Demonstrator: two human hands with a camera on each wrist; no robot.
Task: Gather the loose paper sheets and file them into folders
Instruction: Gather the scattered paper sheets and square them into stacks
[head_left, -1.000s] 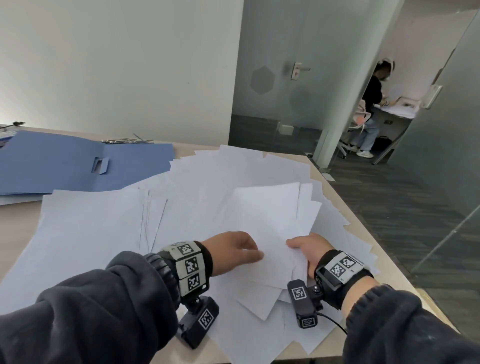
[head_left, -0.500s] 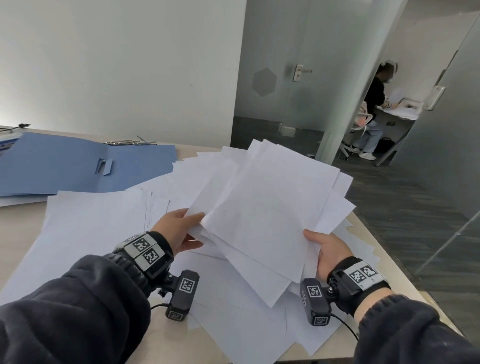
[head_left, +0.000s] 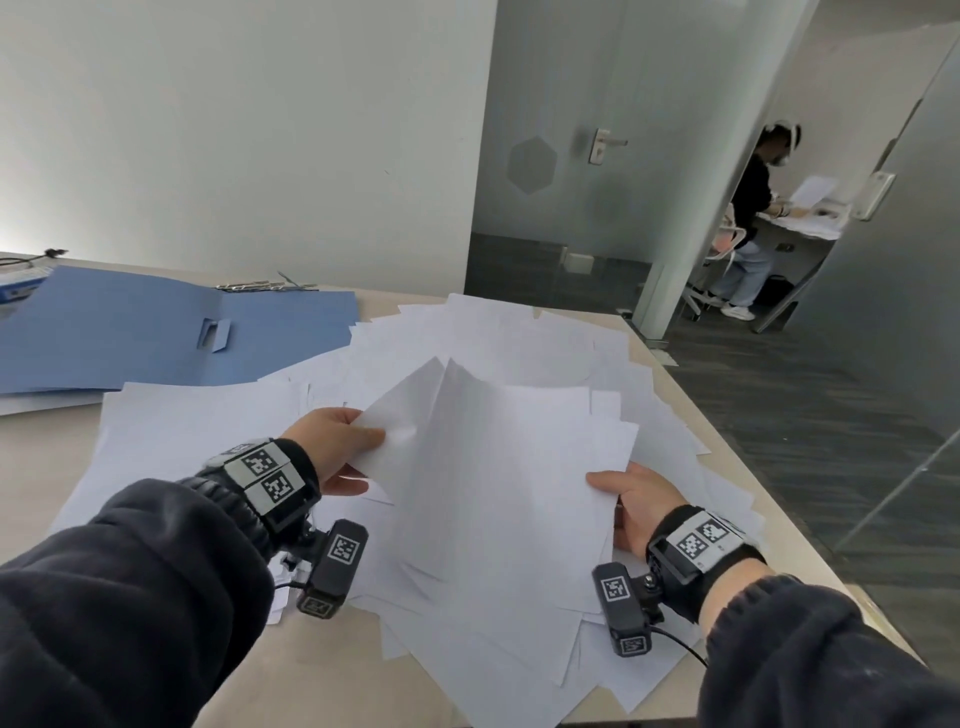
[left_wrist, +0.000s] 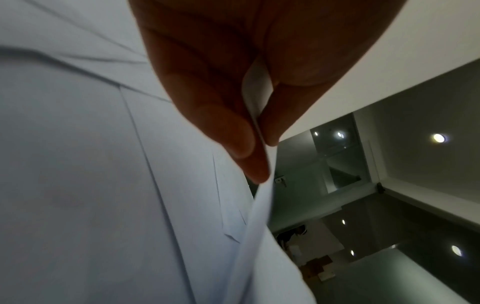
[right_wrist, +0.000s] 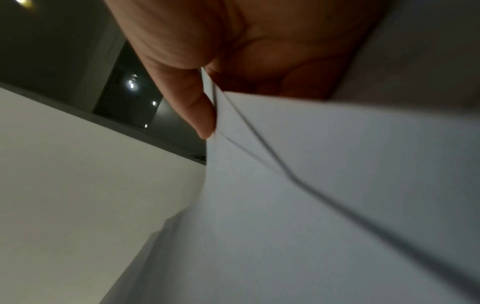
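I hold a bundle of white paper sheets (head_left: 498, 467) lifted above the table. My left hand (head_left: 337, 447) pinches its left edge between thumb and fingers, and the left wrist view shows that pinch on the sheets (left_wrist: 259, 123). My right hand (head_left: 628, 499) grips the right edge, thumb on top; the right wrist view shows the thumb against the paper (right_wrist: 311, 185). Many more loose sheets (head_left: 208, 431) lie spread over the table underneath. An open blue folder (head_left: 156, 338) lies flat at the far left.
The beige table (head_left: 31, 467) ends in a right edge close to my right wrist, with dark floor beyond. Metal fasteners (head_left: 265, 286) lie behind the folder. A person stands at a desk through the doorway at far right.
Both hands took hold of a bundle of sheets and raised it off the pile. The bundle has since dropped lower and swung more upright between the hands.
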